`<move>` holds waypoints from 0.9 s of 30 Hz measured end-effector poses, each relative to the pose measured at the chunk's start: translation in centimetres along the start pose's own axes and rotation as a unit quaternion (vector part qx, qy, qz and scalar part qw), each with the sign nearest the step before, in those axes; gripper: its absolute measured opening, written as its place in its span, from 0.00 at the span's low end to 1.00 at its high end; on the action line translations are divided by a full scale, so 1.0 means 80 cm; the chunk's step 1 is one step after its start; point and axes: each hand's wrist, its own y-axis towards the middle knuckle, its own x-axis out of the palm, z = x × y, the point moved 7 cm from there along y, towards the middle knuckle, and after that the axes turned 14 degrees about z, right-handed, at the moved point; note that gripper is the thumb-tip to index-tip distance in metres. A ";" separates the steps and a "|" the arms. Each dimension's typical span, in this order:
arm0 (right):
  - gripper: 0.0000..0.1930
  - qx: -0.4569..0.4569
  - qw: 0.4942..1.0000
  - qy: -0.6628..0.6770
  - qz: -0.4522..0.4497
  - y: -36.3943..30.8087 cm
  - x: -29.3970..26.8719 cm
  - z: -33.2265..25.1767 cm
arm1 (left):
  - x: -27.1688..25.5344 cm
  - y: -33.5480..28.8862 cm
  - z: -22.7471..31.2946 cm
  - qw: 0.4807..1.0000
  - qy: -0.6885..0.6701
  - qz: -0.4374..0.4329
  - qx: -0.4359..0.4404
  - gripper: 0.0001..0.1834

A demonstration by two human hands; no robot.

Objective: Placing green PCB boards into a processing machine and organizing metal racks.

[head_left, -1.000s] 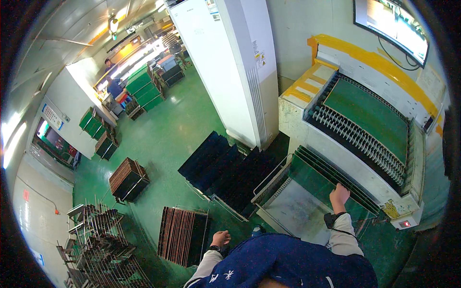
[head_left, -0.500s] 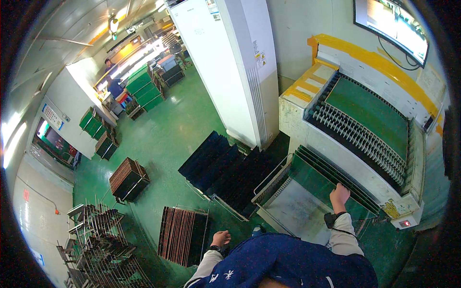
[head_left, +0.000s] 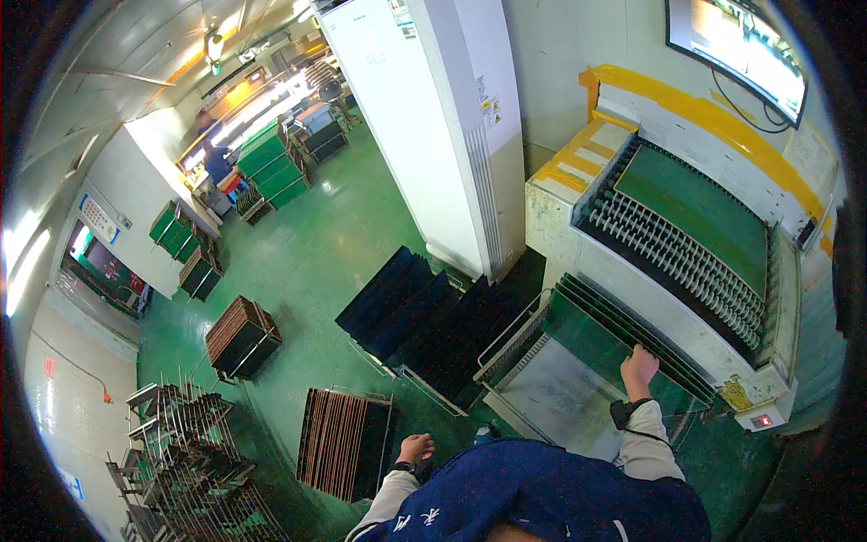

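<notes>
My right hand is closed at the near edge of a green panel, the front one of several standing in a slotted rack with a pale base. My left hand hangs low near my body with its fingers curled in and nothing visible in them. Beside it on the floor stands a rack of dark panels with copper-coloured edges. Another green panel lies on the rollers of a white conveyor machine, beyond my right hand.
Racks of dark panels stand ahead, before a tall white cabinet unit. Empty metal racks are piled at left. A further panel rack sits on the green floor. A screen hangs at upper right. People work at a lit far bench.
The green panel on the rollers has shifted very slightly toward the right. Both my hands stay where they were. A person at the far bench has moved a little.
</notes>
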 end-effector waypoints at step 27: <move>0.10 0.000 0.999 0.012 0.049 0.000 -0.004 0.003 | 0.005 -0.005 0.003 1.000 -0.022 0.003 -0.011 0.11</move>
